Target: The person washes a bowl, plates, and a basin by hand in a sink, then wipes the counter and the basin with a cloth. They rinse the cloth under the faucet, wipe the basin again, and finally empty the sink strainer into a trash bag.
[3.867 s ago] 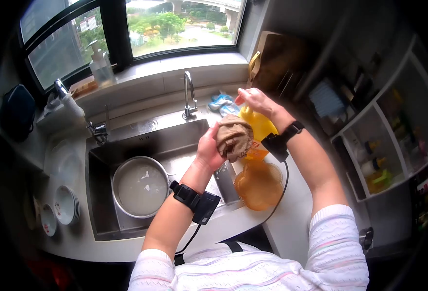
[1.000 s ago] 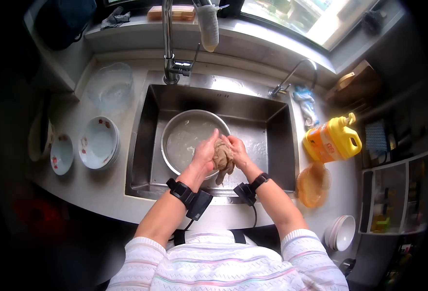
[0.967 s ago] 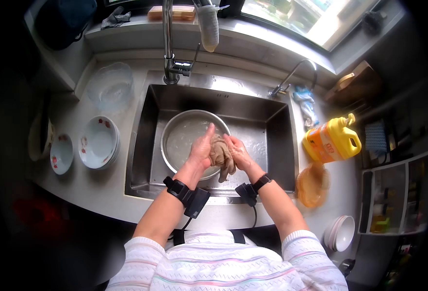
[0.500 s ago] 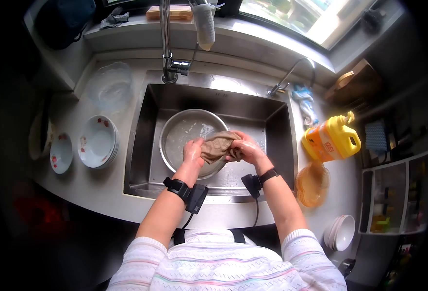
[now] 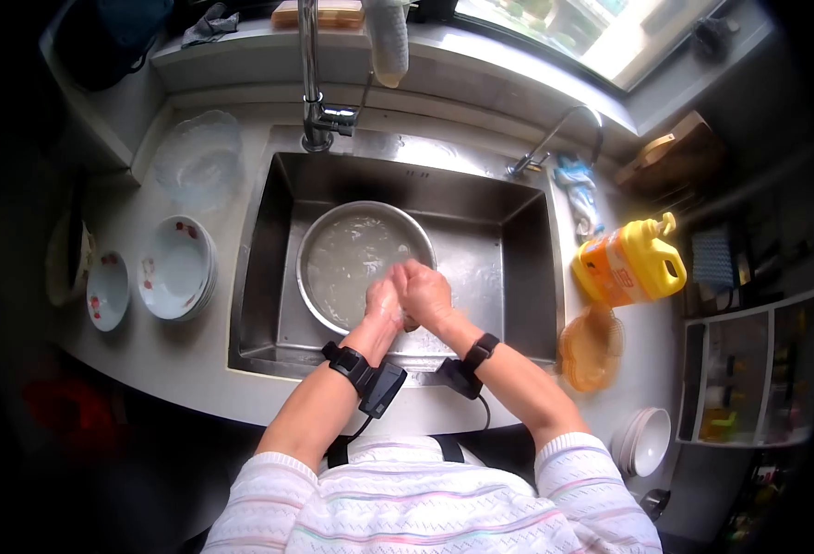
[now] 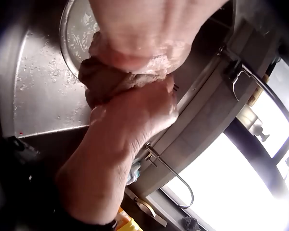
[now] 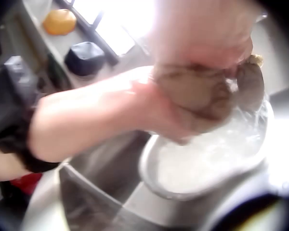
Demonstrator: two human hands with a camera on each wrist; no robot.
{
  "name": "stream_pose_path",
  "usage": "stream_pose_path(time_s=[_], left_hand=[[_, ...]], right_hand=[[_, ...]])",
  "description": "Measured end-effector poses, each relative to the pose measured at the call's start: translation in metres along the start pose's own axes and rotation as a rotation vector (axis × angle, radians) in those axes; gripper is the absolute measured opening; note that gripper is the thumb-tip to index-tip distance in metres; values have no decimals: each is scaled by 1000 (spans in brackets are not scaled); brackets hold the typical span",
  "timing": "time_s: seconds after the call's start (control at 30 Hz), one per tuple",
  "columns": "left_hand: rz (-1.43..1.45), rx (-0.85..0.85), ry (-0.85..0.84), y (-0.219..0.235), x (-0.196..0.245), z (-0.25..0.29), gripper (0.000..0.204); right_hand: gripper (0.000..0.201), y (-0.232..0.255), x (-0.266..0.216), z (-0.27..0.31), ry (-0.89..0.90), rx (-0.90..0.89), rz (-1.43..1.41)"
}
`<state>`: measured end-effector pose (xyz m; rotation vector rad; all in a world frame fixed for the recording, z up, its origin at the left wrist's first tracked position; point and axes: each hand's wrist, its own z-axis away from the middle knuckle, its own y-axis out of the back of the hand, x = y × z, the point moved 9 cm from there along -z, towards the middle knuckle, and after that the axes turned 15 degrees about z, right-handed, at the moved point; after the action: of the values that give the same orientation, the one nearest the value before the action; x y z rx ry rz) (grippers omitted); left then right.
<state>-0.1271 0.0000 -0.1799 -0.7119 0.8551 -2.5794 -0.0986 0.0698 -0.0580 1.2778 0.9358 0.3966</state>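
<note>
Both hands meet over the near side of a round metal basin (image 5: 301,277) of cloudy water. Between them is a wet brown cloth (image 6: 103,82), bunched up and mostly covered by the fingers in the head view. My left hand (image 5: 384,303) grips it from one side, with suds along the skin. Curled round the other side, my right hand (image 5: 425,291) presses close against the left. The right wrist view, though blurred, shows folds of the cloth (image 7: 195,94) bulging out between the hands above the basin.
A steel sink (image 5: 527,268) surrounds the basin, with a tall faucet (image 5: 315,102) behind. To the right stand a yellow pump jug (image 5: 628,263), an amber scalloped dish (image 5: 592,349) and white bowls (image 5: 649,443). Stacked bowls (image 5: 174,268) and a clear dish (image 5: 199,157) stand left.
Earlier the left hand held the cloth beside the yellow jug, the right hand near its pump. Over the basin, the cloth went from stretched between the hands to squeezed together.
</note>
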Motion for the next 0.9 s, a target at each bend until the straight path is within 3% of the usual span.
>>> stream_pose_path(time_s=[0.07, 0.1, 0.13, 0.2, 0.27, 0.33, 0.37, 0.4, 0.47, 0.5, 0.53, 0.6, 0.67, 0.73, 0.77, 0.8, 0.9], left_hand=[[239, -380, 205, -13, -7, 0, 29], [320, -622, 315, -9, -24, -23, 40], [181, -416, 288, -14, -21, -11, 32], [-7, -180, 161, -32, -7, 23, 23], [61, -261, 206, -38, -3, 16, 18], [-153, -290, 86, -31, 28, 5, 17], [-428, -312, -17, -24, 47, -5, 33], [-433, -313, -23, -29, 55, 0, 33], [-726, -653, -136, -73, 68, 44, 44], [-716, -748, -96, -91, 63, 62, 59], [-711, -748, -96, -94, 56, 62, 59], [-764, -907, 84, -100, 26, 70, 55], [-884, -856, 92, -88, 19, 64, 49], [-696, -596, 349, -57, 11, 44, 39], [-550, -599, 208, -58, 20, 39, 30], [-551, -599, 208, -56, 21, 39, 30], [-46, -506, 261, -56, 30, 43, 34]], right_hand=[[24, 23, -47, 24, 205, 123, 42], [25, 24, -39, 20, 167, 137, -47], [26, 15, -19, 9, 100, 117, -12], [27, -10, 39, -16, -88, -54, 39], [30, -13, 54, -21, 14, 39, -8], [31, -17, 69, -26, -144, -145, -512], [30, -20, 72, -22, -249, -265, -838], [30, -14, 69, -20, -295, -306, -958], [28, -7, 63, -15, -306, -448, -1043], [28, -3, 59, -13, -309, -449, -1040], [27, -1, 51, -11, -322, -466, -1119], [25, 3, 42, -15, -323, -491, -1194], [24, 15, 35, -18, -220, -521, -1407], [27, 19, 52, -17, -315, -478, -1386], [26, 17, 65, -15, -347, -509, -1328], [26, 13, 72, -14, -376, -542, -1270], [28, -5, 76, -11, -392, -472, -1154]])
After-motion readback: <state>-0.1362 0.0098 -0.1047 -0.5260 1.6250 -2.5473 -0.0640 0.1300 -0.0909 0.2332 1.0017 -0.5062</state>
